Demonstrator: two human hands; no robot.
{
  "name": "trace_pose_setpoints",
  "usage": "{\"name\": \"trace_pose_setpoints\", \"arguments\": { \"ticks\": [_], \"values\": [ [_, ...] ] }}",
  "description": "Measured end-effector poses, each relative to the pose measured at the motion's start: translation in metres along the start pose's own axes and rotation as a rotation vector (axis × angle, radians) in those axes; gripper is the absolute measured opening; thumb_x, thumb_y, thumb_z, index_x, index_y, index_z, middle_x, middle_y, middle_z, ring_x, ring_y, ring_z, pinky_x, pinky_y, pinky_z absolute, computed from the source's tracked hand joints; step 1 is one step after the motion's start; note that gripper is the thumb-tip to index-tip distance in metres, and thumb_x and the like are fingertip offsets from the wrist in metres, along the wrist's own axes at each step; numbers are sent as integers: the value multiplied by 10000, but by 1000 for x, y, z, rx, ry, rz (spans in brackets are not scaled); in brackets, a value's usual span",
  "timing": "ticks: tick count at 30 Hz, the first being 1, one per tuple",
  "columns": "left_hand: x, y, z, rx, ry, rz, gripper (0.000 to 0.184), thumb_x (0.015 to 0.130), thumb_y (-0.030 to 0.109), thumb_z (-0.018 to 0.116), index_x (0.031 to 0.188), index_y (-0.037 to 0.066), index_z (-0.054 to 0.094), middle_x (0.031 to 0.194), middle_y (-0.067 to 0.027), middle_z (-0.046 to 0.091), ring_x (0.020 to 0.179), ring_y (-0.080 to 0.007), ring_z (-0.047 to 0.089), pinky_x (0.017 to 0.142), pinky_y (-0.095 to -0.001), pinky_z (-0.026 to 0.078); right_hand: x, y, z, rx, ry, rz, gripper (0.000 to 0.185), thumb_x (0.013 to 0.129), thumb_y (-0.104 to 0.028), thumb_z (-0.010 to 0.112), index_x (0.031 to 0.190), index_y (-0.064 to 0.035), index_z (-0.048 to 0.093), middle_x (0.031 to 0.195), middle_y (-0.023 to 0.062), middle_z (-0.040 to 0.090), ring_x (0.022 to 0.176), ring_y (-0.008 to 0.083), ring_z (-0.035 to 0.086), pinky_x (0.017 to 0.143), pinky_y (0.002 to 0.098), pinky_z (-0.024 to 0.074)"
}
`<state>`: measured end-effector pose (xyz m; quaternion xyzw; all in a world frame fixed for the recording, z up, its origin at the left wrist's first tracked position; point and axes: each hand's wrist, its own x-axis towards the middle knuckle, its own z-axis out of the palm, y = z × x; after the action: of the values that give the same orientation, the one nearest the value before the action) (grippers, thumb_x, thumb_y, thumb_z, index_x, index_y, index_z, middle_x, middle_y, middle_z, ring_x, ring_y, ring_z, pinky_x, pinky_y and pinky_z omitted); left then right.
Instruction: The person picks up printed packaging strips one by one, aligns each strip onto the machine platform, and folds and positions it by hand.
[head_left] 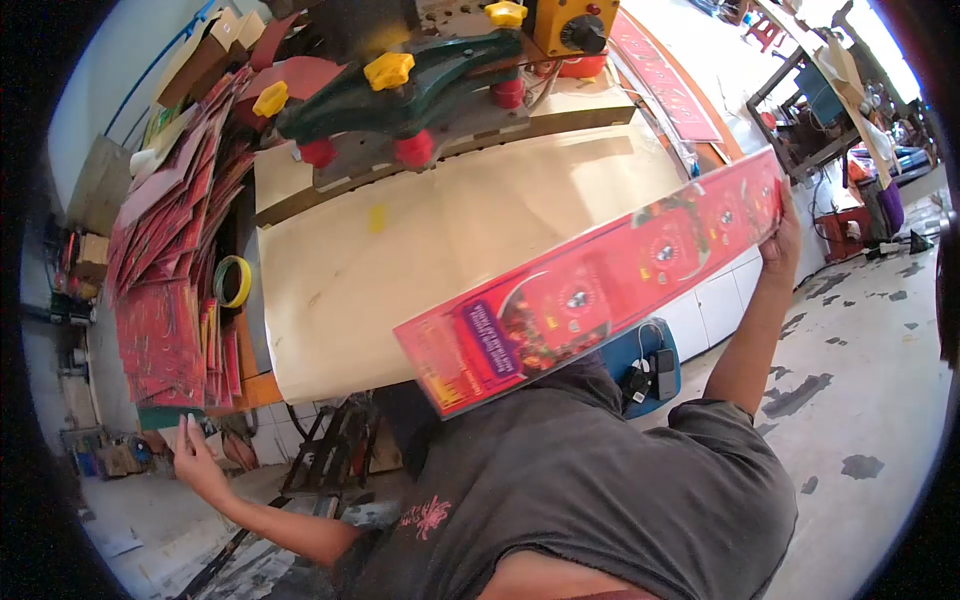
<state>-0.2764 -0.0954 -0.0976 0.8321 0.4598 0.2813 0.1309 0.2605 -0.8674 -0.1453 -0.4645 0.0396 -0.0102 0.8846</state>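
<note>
My right hand grips the far right end of a long red printed plastic sheet with food pictures and a purple label. The sheet slants over the front of the tan paper-covered work surface, its left end near my body. My left hand is low at the left, just below the table's corner, apart from the sheet. Its fingers stretch upward with nothing visible in them. Closest to it is a tall, uneven stack of red printed sheets.
A dark green machine bar with yellow knobs and red feet crosses the back of the surface. A yellow tape roll lies beside the stack. Another red printed sheet is at the back right. A blue stool holds small dark devices.
</note>
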Motion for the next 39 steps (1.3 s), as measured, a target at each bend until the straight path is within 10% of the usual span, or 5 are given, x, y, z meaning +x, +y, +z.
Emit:
{"name": "trace_pose_setpoints", "arguments": {
  "ticks": [9, 17, 26, 32, 39],
  "values": [
    [-30, 113, 45, -430, 82, 90, 310, 1008, 244, 671, 1240, 39, 697, 836, 24, 592, 690, -69, 442, 615, -254, 399, -12, 32, 91, -131, -117, -217, 306, 1054, -209, 593, 1189, 60, 650, 1086, 128, 720, 954, 164, 710, 833, 294, 590],
    [-86, 256, 112, -706, -610, 542, 388, 941, 240, 715, 1242, -2, 673, 1078, -106, 701, 998, -185, 650, 948, -338, 477, -48, 76, 185, -65, -256, -267, 253, 1040, -204, 622, 1106, 29, 698, 1012, 62, 725, 883, 90, 674, 755, 233, 534],
    [-117, 324, 138, -894, -1076, 299, 244, 933, 127, 756, 1118, -27, 711, 910, -74, 739, 849, -95, 664, 777, -261, 527, -99, 82, 258, -208, -451, -177, 305, 1043, -312, 616, 1032, -16, 687, 791, -19, 658, 671, 12, 562, 547, 178, 389],
    [-101, 306, 108, -963, -756, 229, 150, 927, 80, 752, 1027, -28, 723, 889, -22, 726, 810, -82, 645, 726, -251, 516, -107, 86, 244, -311, -812, -126, 756, 1011, -646, 484, 1320, 40, 564, 898, 152, 738, 591, 88, 587, 476, 193, 410],
    [-43, 246, 62, -1556, 19, 10, 446, 960, 198, 732, 1344, 24, 585, 1250, -101, 670, 1130, -218, 645, 1004, -403, 538, -134, 124, 224, -466, -1280, 152, 679, 983, -533, 631, 1420, -17, 560, 1149, 132, 731, 978, 173, 687, 863, 329, 549]
  ]
}}
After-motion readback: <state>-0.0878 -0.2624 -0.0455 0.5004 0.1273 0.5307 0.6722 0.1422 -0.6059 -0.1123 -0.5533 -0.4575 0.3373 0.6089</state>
